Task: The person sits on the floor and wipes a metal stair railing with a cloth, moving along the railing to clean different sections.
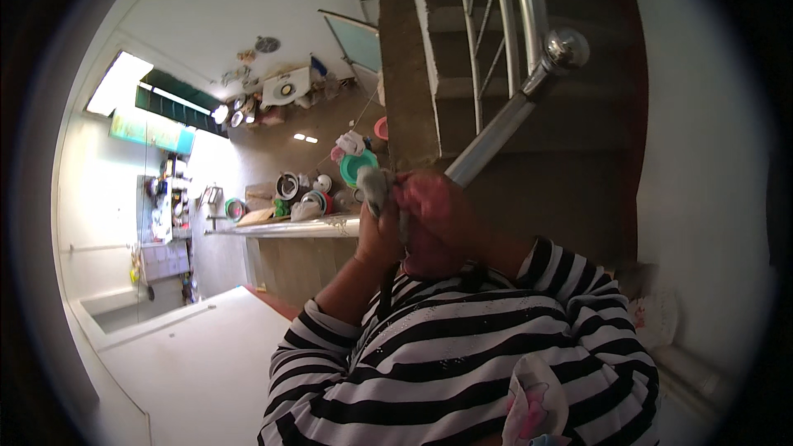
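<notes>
Both my hands are raised together in front of my chest, over the stair railing. My left hand point(379, 229) is closed on a grey-green cloth point(373, 189), part of which bunches out above the fingers. Blurred and pressed close beside it, my right hand point(433, 201) overlaps the cloth; whether its fingers grip the fabric is hidden. Striped black-and-white sleeves cover my upper forearms.
A metal handrail point(489, 139) with a round ball cap point(566, 48) rises at the right beside dark stairs point(557, 118). Another rail point(297, 227) runs left. Below lie a green basin point(358, 167), pots and a pink basin point(381, 128). A white washbasin point(297, 83) stands farther off.
</notes>
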The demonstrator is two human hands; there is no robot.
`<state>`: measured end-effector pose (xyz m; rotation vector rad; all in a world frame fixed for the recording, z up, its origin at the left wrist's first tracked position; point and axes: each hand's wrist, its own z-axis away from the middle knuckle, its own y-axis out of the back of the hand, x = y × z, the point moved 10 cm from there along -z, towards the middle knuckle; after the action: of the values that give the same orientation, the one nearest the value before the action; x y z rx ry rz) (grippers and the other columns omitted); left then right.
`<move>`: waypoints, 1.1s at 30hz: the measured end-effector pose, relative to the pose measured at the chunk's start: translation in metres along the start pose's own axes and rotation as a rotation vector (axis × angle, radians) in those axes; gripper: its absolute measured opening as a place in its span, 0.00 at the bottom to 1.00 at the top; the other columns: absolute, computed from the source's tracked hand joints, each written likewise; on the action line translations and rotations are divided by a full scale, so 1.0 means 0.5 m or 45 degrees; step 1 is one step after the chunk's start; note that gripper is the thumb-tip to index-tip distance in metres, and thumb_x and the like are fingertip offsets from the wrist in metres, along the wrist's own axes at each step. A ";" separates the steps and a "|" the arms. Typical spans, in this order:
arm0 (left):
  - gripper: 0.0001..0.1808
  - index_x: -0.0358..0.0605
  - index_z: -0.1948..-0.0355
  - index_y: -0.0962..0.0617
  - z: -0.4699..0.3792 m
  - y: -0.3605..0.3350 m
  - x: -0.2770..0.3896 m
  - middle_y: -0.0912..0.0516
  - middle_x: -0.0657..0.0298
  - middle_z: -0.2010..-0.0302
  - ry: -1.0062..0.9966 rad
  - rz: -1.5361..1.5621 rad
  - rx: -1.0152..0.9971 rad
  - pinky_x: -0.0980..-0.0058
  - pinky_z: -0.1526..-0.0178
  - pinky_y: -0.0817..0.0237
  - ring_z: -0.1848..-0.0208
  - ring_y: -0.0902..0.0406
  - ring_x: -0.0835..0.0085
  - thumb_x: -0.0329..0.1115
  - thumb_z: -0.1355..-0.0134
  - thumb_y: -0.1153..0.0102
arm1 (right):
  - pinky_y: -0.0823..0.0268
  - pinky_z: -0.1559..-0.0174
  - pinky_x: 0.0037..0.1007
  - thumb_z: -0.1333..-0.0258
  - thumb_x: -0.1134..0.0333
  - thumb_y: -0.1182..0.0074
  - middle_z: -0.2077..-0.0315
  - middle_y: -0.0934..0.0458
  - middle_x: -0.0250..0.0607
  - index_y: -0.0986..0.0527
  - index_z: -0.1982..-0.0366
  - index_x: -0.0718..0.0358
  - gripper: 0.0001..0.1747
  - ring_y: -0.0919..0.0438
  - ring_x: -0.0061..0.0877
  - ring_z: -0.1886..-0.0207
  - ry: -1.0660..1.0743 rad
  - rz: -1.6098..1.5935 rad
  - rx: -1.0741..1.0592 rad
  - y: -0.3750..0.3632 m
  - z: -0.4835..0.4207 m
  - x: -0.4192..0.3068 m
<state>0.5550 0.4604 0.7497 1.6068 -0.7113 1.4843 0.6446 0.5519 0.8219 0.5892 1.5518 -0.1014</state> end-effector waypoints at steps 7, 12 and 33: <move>0.26 0.37 0.39 0.26 0.053 0.034 -0.099 0.20 0.52 0.46 0.751 0.762 0.529 0.65 0.41 0.31 0.43 0.22 0.59 0.46 0.30 0.51 | 0.34 0.49 0.27 0.36 0.65 0.46 0.62 0.24 0.31 0.26 0.60 0.62 0.08 0.27 0.19 0.57 -0.047 -0.615 -0.107 0.021 -0.021 0.104; 0.22 0.36 0.50 0.23 0.101 -0.005 0.184 0.24 0.44 0.47 -0.160 -0.624 0.600 0.50 0.37 0.40 0.41 0.30 0.41 0.39 0.42 0.38 | 0.34 0.47 0.28 0.34 0.65 0.46 0.62 0.21 0.34 0.23 0.62 0.61 0.07 0.23 0.22 0.54 0.038 -0.295 0.312 0.285 -0.012 0.158; 0.24 0.46 0.57 0.21 0.058 -0.082 0.287 0.21 0.56 0.52 -0.272 -1.068 0.382 0.54 0.40 0.36 0.46 0.25 0.52 0.35 0.59 0.32 | 0.31 0.53 0.40 0.46 0.50 0.42 0.72 0.17 0.34 0.18 0.67 0.50 0.14 0.18 0.37 0.61 0.329 0.793 -0.124 0.184 -0.060 0.131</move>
<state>0.6255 0.4738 0.8838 1.9637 0.1170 0.8234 0.6590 0.6629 0.7890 1.0101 1.5411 0.5374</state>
